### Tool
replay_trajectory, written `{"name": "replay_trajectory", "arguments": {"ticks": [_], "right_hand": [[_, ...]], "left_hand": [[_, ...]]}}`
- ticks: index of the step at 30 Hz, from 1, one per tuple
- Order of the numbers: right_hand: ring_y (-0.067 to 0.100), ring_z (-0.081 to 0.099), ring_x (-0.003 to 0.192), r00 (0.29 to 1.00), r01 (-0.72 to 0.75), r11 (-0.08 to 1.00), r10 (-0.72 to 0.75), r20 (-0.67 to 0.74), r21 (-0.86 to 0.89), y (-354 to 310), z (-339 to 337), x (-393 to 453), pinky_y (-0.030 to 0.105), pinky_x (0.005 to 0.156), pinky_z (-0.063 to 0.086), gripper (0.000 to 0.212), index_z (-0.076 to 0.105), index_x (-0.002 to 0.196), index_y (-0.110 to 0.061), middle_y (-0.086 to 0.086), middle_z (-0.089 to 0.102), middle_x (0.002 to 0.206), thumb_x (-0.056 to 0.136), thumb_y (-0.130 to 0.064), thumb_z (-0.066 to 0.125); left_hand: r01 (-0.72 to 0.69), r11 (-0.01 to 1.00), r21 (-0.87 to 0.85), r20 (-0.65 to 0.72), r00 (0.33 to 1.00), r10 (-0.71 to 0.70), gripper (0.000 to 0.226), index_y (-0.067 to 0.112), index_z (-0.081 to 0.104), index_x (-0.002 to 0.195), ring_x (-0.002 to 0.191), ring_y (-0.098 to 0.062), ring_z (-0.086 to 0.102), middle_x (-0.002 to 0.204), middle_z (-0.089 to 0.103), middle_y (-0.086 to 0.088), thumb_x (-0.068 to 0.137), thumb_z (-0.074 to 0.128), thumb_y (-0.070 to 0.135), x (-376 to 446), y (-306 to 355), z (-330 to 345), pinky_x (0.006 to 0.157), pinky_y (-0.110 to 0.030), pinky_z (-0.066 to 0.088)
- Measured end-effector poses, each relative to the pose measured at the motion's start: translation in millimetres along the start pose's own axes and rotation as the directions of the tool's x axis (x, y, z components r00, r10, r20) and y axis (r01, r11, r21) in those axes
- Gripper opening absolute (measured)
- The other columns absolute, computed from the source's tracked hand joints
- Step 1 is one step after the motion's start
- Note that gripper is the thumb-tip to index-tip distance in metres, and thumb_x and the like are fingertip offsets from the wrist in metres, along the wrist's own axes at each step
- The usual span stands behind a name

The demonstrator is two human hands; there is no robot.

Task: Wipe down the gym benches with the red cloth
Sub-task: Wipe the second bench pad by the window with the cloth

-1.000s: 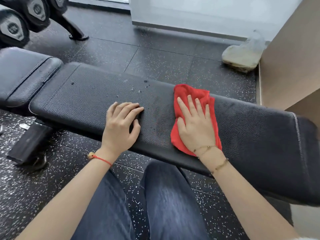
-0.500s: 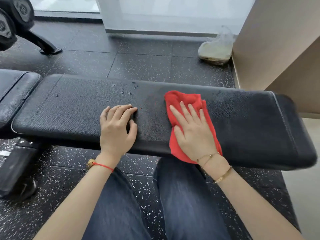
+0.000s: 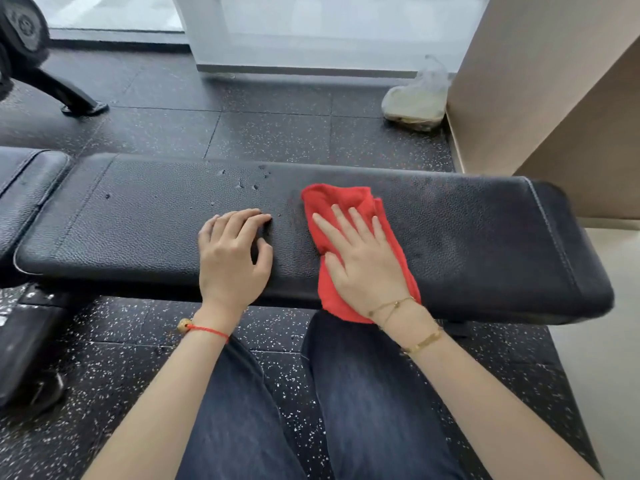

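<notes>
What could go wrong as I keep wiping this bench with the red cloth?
1. The water droplets lie left of the red cloth, toward the far edge; strokes kept under the right hand could miss them.
2. The cloth's near end hangs over the edge of the bench pad, so it may bunch or slip off.
3. The left hand rests on unwiped pad and may leave that patch untouched.

Bright, even daylight comes from 12 o'clock, where the pale window strip (image 3: 311, 29) is washed out nearly white. Shadows stay soft; a faint sheen lies on the black bench pad (image 3: 467, 237) toward 3 o'clock. The pad's right end smears with motion blur. Wide-angle bending curves the edges, strongest at 9 and 3 o'clock. The centre is fairly sharp
</notes>
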State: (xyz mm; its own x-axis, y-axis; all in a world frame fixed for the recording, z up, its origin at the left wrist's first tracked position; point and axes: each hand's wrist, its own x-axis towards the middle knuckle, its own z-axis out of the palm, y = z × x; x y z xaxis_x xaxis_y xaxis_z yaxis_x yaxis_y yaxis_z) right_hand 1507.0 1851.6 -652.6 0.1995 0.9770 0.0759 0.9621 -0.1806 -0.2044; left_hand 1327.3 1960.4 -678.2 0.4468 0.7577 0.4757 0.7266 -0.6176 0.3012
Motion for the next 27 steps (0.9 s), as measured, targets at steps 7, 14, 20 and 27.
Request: {"name": "replay_trajectory", "arguments": {"ticks": [7, 14, 20, 27], "right_hand": [[0.028, 0.013, 0.148, 0.902, -0.432, 0.900, 0.429, -0.053, -0.059, 82, -18, 39, 0.048, 0.121, 0.002, 0.058, 0.019, 0.152, -0.031, 0.005, 0.013, 0.162, 0.097, -0.031, 0.035], [0.023, 0.011, 0.149, 0.999, -0.040, 0.998, 0.040, 0.002, -0.041, -1, 3, 27, 0.044, 0.121, -0.002, 0.060, 0.019, 0.152, -0.035, 0.000, 0.014, 0.162, 0.094, -0.036, 0.034], [0.021, 0.014, 0.149, 0.995, -0.097, 0.995, 0.097, 0.003, -0.011, 61, -13, -7, 0.044, 0.121, 0.002, 0.057, 0.021, 0.151, -0.036, -0.002, 0.018, 0.161, 0.094, -0.035, 0.032], [0.025, 0.010, 0.149, 0.958, -0.286, 0.958, 0.286, -0.013, -0.034, 50, -10, 58, 0.046, 0.121, -0.002, 0.057, 0.017, 0.153, -0.033, 0.003, 0.011, 0.162, 0.097, -0.033, 0.033]], "left_hand": [[0.009, 1.000, 0.003, -0.002, 1.000, -0.009, 0.034, 0.020, 0.066, 0.119, 0.119, -0.023, 0.055, 0.125, 0.064, 0.003, 0.088, 0.052, 0.023, -1, 2, 0, 0.114, -0.044, 0.032], [0.001, 1.000, 0.000, -0.014, 1.000, -0.001, 0.034, 0.020, 0.066, 0.119, 0.119, -0.023, 0.055, 0.125, 0.064, 0.003, 0.088, 0.052, 0.023, -1, 0, 3, 0.112, -0.043, 0.033], [-0.005, 1.000, 0.010, -0.012, 1.000, 0.005, 0.035, 0.021, 0.065, 0.120, 0.119, -0.022, 0.054, 0.126, 0.064, 0.004, 0.089, 0.051, 0.024, -2, -2, 3, 0.113, -0.041, 0.031], [0.006, 1.000, 0.011, -0.016, 1.000, -0.006, 0.034, 0.021, 0.064, 0.120, 0.120, -0.021, 0.053, 0.126, 0.063, 0.003, 0.089, 0.051, 0.024, -3, 0, 5, 0.111, -0.040, 0.031]]}}
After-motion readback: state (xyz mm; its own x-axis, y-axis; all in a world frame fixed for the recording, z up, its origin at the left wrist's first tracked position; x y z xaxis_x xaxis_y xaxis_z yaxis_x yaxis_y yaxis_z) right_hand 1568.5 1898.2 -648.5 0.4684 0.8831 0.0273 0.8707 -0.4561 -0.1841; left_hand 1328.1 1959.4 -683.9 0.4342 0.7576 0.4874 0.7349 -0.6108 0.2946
